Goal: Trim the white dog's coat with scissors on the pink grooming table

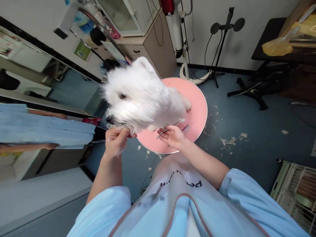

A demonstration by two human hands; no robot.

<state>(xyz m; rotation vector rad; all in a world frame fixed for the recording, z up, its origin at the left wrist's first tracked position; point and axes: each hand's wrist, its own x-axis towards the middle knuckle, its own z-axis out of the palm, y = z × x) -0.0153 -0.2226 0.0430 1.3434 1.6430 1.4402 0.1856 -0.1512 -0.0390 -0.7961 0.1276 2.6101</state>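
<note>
A fluffy white dog [138, 95] is on a round pink grooming table [197, 108], its head turned to the left. My left hand [116, 140] is closed, thumb and fingers pinching the fur below the dog's muzzle. Beside the dog's chest, my right hand [174, 137] is turned palm up with a pair of scissors [166, 128] lying across its fingers. A metal comb [186, 129] with a purplish spine shows just past that hand; whether the hand holds it or it lies on the tabletop, I cannot tell.
White fur clippings [229, 141] are scattered over the blue floor. A stand [219, 49] and a white pole [178, 36] rise behind the table. A wire cage [296, 194] stands at lower right. Another person in blue [44, 126] is at the left.
</note>
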